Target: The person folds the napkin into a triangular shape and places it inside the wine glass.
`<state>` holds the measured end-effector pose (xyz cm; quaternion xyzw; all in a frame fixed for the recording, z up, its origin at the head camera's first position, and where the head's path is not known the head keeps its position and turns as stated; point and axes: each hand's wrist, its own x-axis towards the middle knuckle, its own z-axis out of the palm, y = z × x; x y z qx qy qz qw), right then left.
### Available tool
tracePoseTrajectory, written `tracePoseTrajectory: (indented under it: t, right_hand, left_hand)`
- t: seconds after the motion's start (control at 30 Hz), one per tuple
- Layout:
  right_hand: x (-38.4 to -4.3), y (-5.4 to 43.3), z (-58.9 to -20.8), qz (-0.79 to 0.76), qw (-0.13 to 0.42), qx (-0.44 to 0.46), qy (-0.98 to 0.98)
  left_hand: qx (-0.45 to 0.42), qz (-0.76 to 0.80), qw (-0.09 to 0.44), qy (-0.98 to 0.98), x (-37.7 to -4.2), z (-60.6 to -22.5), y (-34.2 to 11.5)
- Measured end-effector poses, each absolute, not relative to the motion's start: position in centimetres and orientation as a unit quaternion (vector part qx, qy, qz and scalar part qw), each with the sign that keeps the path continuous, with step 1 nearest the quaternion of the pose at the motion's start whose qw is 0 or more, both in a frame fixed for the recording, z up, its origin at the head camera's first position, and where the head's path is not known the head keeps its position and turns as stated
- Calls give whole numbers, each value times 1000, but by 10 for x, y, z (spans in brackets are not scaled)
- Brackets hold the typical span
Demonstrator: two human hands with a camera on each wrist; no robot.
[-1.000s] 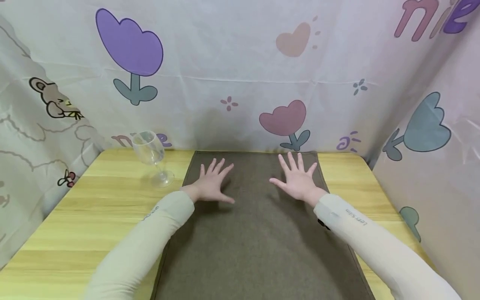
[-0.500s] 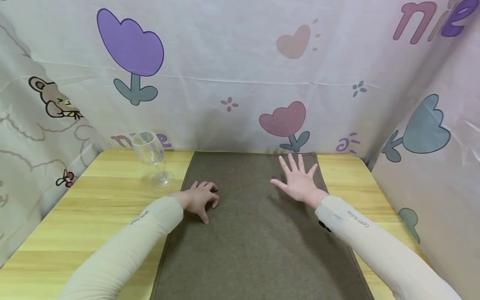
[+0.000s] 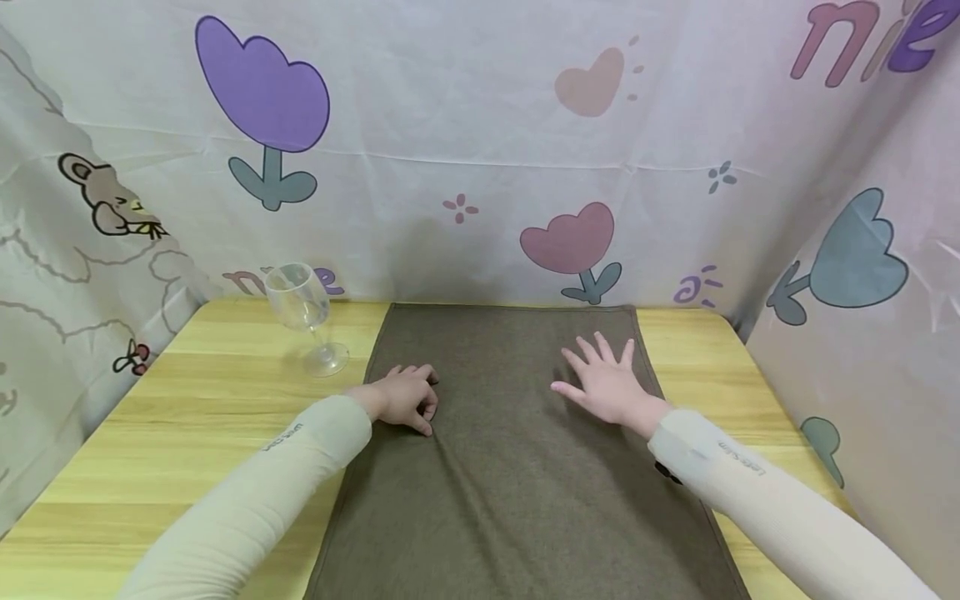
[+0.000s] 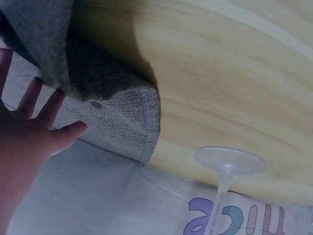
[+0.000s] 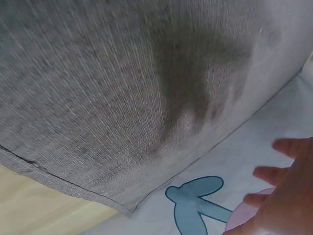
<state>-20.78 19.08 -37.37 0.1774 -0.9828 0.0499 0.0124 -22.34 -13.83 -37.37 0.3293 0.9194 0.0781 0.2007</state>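
A brown cloth (image 3: pixel 502 358) with stitched edges lies flat over the middle of the table. My left hand (image 3: pixel 405 397) pinches it near its left side with curled fingers, and a crease runs from the thumb toward the near edge. In the left wrist view, a raised fold of the cloth (image 4: pixel 112 98) hangs over the fingers of the left hand (image 4: pixel 29 137). Over the cloth's far right part, my right hand (image 3: pixel 609 390) is spread and holds nothing. The right wrist view has this hand (image 5: pixel 288 200) above the cloth (image 5: pixel 98 98), which bears its shadow.
A clear stemmed glass (image 3: pixel 300 310) stands upright on the wooden table (image 3: pixel 187 433), left of the cloth; its foot (image 4: pixel 230 160) shows in the left wrist view. A patterned curtain (image 3: pixel 465 100) surrounds the table's back and sides.
My left hand has drawn back toward the left, and its fingers have curled onto the cloth, raising a crease. The right hand has come slightly nearer and to the right, still spread.
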Motion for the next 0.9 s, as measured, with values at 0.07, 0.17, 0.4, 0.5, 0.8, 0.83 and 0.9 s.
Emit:
tracePoseTrajectory:
  t: [0.07,0.17,0.4,0.5,0.8,0.83,0.9]
  right_hand:
    - [-203,191,-375,42,22,194,-980]
    - [-195,190,-377,33,27,217,-975]
    - [-178,178,-377,9,28,286,-958]
    - [-173,174,-377,21,14,315,-949]
    - [-166,169,-377,30,-47,338,-939]
    - [-165,169,-377,33,-53,335,-940]
    - [-164,167,-376,39,-64,334,-940]
  left_hand:
    - [327,76,206,919,-225,-373,-136]
    - [327,70,212,918,-226,-370,-134]
    - [326,62,225,916,-233,-363,-126]
    - [323,62,225,917,-238,-362,-123]
    - [288,85,208,931,-253,-362,-114]
    - [285,83,204,933,-253,-362,-113]
    - [279,80,197,936,-254,-360,-111]
